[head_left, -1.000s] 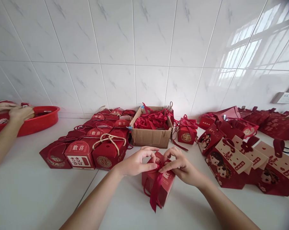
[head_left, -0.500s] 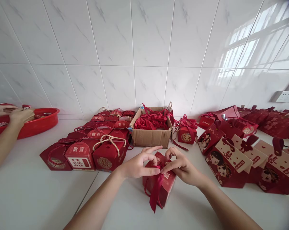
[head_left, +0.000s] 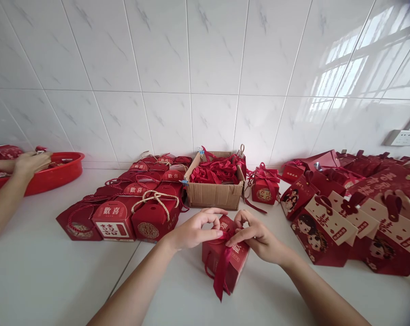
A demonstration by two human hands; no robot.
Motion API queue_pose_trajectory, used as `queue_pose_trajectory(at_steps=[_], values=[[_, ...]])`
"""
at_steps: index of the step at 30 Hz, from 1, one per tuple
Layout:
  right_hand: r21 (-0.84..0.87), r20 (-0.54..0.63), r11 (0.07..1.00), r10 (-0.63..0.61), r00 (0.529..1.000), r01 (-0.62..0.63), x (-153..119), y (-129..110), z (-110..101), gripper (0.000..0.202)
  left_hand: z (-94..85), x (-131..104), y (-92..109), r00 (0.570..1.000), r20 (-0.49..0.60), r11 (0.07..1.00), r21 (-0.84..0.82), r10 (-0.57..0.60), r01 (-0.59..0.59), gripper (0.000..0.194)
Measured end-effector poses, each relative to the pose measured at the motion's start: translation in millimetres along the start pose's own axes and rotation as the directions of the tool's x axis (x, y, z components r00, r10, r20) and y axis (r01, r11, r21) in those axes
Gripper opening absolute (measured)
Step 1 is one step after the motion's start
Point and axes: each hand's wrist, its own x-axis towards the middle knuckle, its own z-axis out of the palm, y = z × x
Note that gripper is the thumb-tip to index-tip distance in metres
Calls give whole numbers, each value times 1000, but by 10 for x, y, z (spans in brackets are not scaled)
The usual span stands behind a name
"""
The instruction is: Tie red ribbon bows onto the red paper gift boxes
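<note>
A small red gift box [head_left: 214,259] with pale Chinese characters stands on the white table right in front of me. Around its top runs a red ribbon [head_left: 221,276], one tail hanging down the near side. My left hand [head_left: 200,230] pinches the ribbon between thumb and forefinger at the left of the lid. From the right, my right hand [head_left: 255,236] pinches the same ribbon near the knot, its fingertips close to the lid. A twisted red cord handle [head_left: 209,268] loops at the box's left side. The knot itself is partly covered by my fingers.
Rows of red gift boxes [head_left: 113,222] stand to the left. A cardboard carton [head_left: 214,195] of red ribbons sits behind, beside a ribboned box [head_left: 265,189]. Handled gift bags [head_left: 322,231] fill the right. Another person's hands [head_left: 30,163] work over a red basin [head_left: 67,170]; a further hand [head_left: 407,208] shows far right.
My left hand has shifted slightly left, away from the right fingertips, with the ribbon between them. At far right, a person's hand and a red bag have come further into view.
</note>
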Motion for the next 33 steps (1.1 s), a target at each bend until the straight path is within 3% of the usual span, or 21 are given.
queue_pose_trajectory(at_steps=[6,12,18,33], values=[[17,19,1000,-6,1000,5,-5,-14,-30,38,-1,-4,-2,999,-39,997,66,38,-35,16],[114,-114,992,68,991,-55,2,-55,-10,9,184,22,-19,975,-200,993,86,99,-83,27],[157,-183,984,114,976,-86,11,-65,0,8,347,57,42,942,-331,998,53,52,-36,39],[205,-231,971,173,957,-126,38,34,-28,15,374,68,30,944,-324,998,36,69,-61,44]])
